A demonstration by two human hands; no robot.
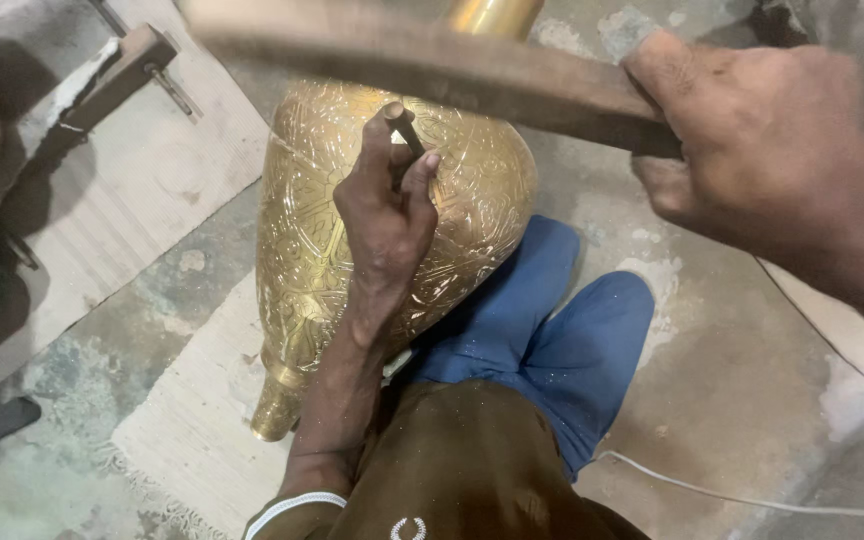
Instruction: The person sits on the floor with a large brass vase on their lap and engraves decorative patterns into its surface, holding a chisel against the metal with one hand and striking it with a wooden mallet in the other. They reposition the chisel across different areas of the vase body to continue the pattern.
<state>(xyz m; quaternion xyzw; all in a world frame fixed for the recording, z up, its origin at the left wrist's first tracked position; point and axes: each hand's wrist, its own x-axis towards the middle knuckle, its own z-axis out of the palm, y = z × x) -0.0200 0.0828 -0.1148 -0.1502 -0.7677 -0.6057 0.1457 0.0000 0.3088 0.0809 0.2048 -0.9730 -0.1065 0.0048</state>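
A large engraved brass vase (pixel 312 230) lies on its side across my lap and a mat. My left hand (pixel 387 215) rests on its belly, fingers pinched around a small dark chisel (pixel 407 130) whose tip touches the metal. My right hand (pixel 752 135) is raised at the upper right, closed on the wooden handle of a hammer (pixel 432 65) that stretches leftward above the vase, blurred. The hammer's head is out of view.
A woven mat (pixel 192 420) lies under the vase on the concrete floor. A wooden block with metal rods (pixel 122 70) sits at the upper left. A white cable (pixel 752 500) runs across the floor at the lower right. My blue-trousered leg (pixel 562 340) lies beside the vase.
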